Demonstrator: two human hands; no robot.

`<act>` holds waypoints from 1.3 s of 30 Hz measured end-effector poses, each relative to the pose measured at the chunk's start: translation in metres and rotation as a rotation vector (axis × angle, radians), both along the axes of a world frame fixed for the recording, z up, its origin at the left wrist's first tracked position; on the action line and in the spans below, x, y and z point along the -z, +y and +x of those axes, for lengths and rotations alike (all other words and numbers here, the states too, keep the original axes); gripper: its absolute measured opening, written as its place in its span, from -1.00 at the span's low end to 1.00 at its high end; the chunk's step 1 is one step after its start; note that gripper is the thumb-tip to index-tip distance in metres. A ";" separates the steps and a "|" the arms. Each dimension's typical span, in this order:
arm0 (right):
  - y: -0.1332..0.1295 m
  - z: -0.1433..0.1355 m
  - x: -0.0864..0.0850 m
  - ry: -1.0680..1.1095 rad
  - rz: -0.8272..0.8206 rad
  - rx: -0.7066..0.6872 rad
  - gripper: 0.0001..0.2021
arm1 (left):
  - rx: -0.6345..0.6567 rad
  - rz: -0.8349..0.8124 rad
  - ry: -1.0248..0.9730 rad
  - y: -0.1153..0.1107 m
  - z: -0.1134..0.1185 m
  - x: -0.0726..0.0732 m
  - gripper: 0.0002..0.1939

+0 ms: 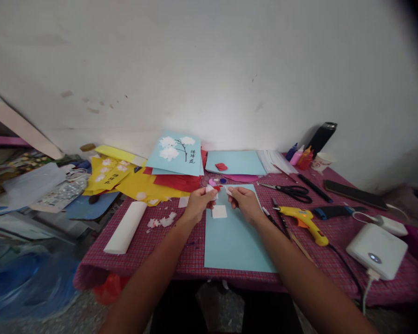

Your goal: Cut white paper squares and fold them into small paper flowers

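Observation:
Over a light blue sheet of paper (237, 248) my two hands are held close together, a small gap between them. My left hand (199, 205) pinches a small piece of white paper (211, 189). Between the thumb and fingers of my right hand (244, 202) is a small white bit, probably paper, too blurred to make out fully. Just below the fingers, a white paper square (219, 212) lies on the blue sheet. Left of it are white paper scraps (162, 221) and a white paper roll (126, 227). Small pots of paint (213, 182) stand beyond my hands.
To the right lie black scissors (294, 191), a yellow glue gun (304, 220) with its cord, a utility knife (334, 212) and a white power bank (376, 250). A blue flower card (177, 155) leans at the back. Yellow sheets (142, 183) lie left, paint bottles (301, 157) back right.

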State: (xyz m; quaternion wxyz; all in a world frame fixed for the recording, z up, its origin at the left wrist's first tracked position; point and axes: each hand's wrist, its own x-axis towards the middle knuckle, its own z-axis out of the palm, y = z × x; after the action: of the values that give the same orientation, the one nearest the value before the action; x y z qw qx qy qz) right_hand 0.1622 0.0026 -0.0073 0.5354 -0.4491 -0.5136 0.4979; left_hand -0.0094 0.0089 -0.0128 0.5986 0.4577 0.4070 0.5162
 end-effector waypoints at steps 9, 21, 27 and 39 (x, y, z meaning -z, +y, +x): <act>-0.001 0.014 -0.002 -0.604 0.144 -0.132 -0.64 | -0.036 -0.006 0.069 0.001 -0.001 -0.003 -0.58; -0.012 0.001 -0.010 -0.420 0.178 -0.140 -0.69 | -0.129 0.653 0.931 -0.009 0.002 -0.002 -0.58; -0.008 -0.004 0.001 -0.421 0.107 -0.083 -0.78 | -0.056 0.788 1.028 -0.011 0.003 -0.002 -0.69; -0.003 0.001 -0.003 -0.210 0.002 -0.009 -0.78 | 0.077 0.500 0.684 -0.010 0.003 -0.006 -0.70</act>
State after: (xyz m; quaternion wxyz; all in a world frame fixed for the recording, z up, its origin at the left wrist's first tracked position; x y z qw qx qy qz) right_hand 0.1629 -0.0007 -0.0044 0.4769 -0.4959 -0.5693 0.4500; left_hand -0.0067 -0.0014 -0.0068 0.3186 0.7484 0.4270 0.3949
